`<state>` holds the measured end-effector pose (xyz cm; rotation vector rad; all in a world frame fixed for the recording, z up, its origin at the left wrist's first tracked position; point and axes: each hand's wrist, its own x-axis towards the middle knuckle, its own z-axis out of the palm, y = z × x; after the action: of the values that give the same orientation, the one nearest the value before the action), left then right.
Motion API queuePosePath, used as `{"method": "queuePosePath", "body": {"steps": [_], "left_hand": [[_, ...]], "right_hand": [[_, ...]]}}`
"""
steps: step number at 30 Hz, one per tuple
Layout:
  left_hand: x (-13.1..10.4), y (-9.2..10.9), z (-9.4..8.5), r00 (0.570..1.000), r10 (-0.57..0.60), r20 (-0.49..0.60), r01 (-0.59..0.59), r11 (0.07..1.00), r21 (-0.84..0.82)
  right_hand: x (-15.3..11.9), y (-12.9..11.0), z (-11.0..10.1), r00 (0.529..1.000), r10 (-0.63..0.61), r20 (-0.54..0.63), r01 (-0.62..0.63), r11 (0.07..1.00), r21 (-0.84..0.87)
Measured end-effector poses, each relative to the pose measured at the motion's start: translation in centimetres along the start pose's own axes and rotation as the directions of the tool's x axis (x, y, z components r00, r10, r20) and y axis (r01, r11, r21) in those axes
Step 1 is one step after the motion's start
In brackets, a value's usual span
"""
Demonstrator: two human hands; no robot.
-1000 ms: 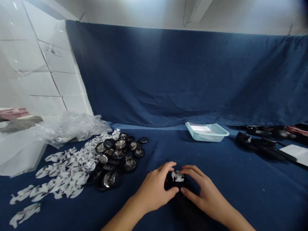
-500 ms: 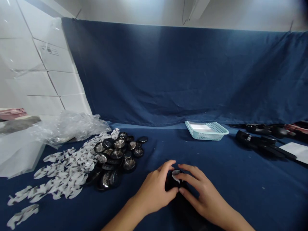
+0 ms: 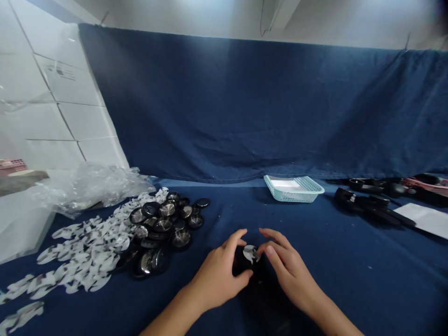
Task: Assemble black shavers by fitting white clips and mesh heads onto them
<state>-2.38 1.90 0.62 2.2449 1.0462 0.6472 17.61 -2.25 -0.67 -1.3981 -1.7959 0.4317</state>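
Observation:
A dark, black-bodied object point(image 3: 240, 265) lies at the front middle, its round end facing up and its lower part fading into shadow. On that end sits a white cut-out piece point(image 3: 249, 253) with dark gaps. My left hand point(image 3: 224, 270) curls around the round end from the left, fingers and thumb holding it. At the right edge of the white piece, my right hand point(image 3: 285, 266) has its thumb and bent fingers close together; anything between them is too small to make out. Left of my hands are piled black round caps point(image 3: 181, 238) with shiny insides.
Many white cut-out pieces point(image 3: 87, 252) spread left of the caps. Clear plastic wrap point(image 3: 94, 184) and white boxes point(image 3: 49, 116) stand behind. A light blue basket point(image 3: 297, 195) holds white paper. Black devices point(image 3: 371, 207) and a white sheet point(image 3: 425, 218) lie right; a blue cloth point(image 3: 224, 107) hangs behind.
My right thumb has lifted off the black object and drawn up near the bent fingers. More of the white piece shows. The view has shifted slightly right.

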Motion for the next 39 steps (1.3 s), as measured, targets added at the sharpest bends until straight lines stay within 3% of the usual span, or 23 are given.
{"method": "queuePosePath", "body": {"steps": [3,7,11,16,22,29,34,39], "left_hand": [[0.0,-0.1,0.1,1.000,0.002,-0.005,-0.002,1.000,-0.002],[0.1,-0.2,0.2,1.000,0.014,-0.005,-0.014,1.000,-0.013],[0.2,-0.2,0.1,1.000,0.011,0.003,-0.011,1.000,-0.005],[0.3,-0.2,0.2,1.000,0.009,-0.001,-0.009,0.999,-0.038],[0.4,-0.5,0.5,1.000,0.006,-0.016,-0.006,0.999,-0.040],[0.4,-0.1,0.5,1.000,-0.008,-0.013,0.007,0.998,-0.059],[0.4,0.1,0.5,0.999,-0.006,-0.032,0.004,0.997,-0.073],[0.3,-0.2,0.7,1.000,0.006,-0.031,-0.007,1.000,-0.028]], "right_hand": [[-0.3,-0.2,-0.1,0.999,-0.019,0.038,0.017,0.998,0.056],[-0.1,-0.9,0.1,0.988,-0.091,0.128,0.104,0.990,-0.098],[0.5,-1.1,0.3,0.989,-0.104,0.106,0.126,0.964,-0.232],[0.8,-1.0,0.3,0.993,-0.077,0.093,0.100,0.957,-0.273],[0.9,-0.7,0.0,0.995,-0.053,0.088,0.071,0.973,-0.218],[0.6,0.0,-0.2,0.998,0.002,0.058,-0.008,0.996,0.092],[0.7,0.0,0.0,0.997,0.031,0.070,-0.045,0.976,0.215],[0.5,-0.5,-0.2,0.995,-0.026,0.095,0.014,0.993,0.119]]}}
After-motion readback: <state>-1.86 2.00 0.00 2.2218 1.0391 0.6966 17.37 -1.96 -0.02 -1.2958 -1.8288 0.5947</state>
